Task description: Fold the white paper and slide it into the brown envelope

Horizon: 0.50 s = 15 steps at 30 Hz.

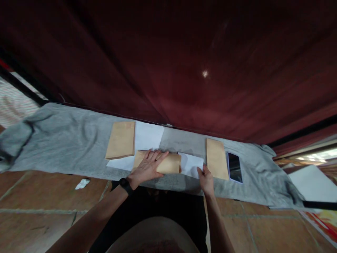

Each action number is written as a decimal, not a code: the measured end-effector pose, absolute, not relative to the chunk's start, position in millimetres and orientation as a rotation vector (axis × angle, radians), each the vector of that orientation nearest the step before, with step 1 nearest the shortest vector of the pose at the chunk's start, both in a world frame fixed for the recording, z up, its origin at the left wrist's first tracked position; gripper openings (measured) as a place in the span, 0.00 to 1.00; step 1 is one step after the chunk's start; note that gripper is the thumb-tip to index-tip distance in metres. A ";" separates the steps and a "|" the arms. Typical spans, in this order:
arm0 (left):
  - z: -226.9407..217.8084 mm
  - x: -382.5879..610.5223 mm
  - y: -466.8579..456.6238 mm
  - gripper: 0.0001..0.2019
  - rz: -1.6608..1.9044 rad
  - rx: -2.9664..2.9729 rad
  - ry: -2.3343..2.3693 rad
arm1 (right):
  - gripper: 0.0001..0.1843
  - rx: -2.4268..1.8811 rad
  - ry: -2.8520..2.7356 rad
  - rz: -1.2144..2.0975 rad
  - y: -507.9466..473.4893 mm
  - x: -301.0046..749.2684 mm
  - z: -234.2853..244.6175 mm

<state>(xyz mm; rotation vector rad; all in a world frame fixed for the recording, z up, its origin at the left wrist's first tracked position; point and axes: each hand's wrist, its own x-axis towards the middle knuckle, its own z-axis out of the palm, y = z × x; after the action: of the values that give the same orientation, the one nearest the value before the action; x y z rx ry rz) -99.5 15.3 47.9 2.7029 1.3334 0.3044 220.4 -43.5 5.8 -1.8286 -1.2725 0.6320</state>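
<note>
A brown paper envelope (171,163) lies sideways before me on the grey cloth. My left hand (149,165) rests flat on it with the fingers spread. From the envelope's right end a folded sheet of white paper (190,165) sticks out; how far it reaches inside is hidden. My right hand (205,178) pinches the sheet's outer right edge between thumb and fingers. White sheets (149,135) lie partly under and behind the envelope. Left of them sits a stack of brown envelopes (121,140), and more brown envelopes (217,158) lie just right of my right hand.
A phone (235,167) lies right of the envelopes. Grey cloth (71,140) covers the narrow surface, with a dark red curtain-like sheet (168,70) rising behind it. A white scrap (82,183) is on the tiled floor (39,189). A white board-like item (314,182) stands at far right.
</note>
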 end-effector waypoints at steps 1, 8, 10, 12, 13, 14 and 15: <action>46.4 -99.8 16.0 0.55 0.303 2.698 1.340 | 0.22 -1.824 -1.251 0.630 -45.7 220.5 6.4; 38.9 -101.3 18.8 0.57 0.298 2.670 1.367 | 0.26 -1.730 -0.965 0.539 -61.2 233.8 19.2; 37.5 -101.3 19.3 0.57 0.300 2.668 1.369 | 0.25 -1.699 -0.972 0.488 -63.4 237.3 24.0; 36.0 -101.4 19.8 0.58 0.310 2.667 1.372 | 0.24 -1.673 -0.994 0.477 -64.4 236.5 27.9; 35.2 -101.5 20.0 0.58 0.317 2.666 1.371 | 0.24 -1.663 -1.007 0.484 -64.6 234.5 29.3; 34.3 -101.7 20.3 0.57 0.322 2.665 1.369 | 0.24 -1.655 -1.020 0.492 -64.6 231.8 30.4; 33.3 -102.0 20.5 0.57 0.324 2.666 1.367 | 0.23 -1.649 -1.033 0.503 -64.5 228.6 31.1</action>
<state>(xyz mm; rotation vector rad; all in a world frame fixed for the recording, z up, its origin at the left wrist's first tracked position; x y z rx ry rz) -102.0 20.5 33.3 2.6656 1.3674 0.3238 228.6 -64.5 31.1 -1.6488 -1.0331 0.5030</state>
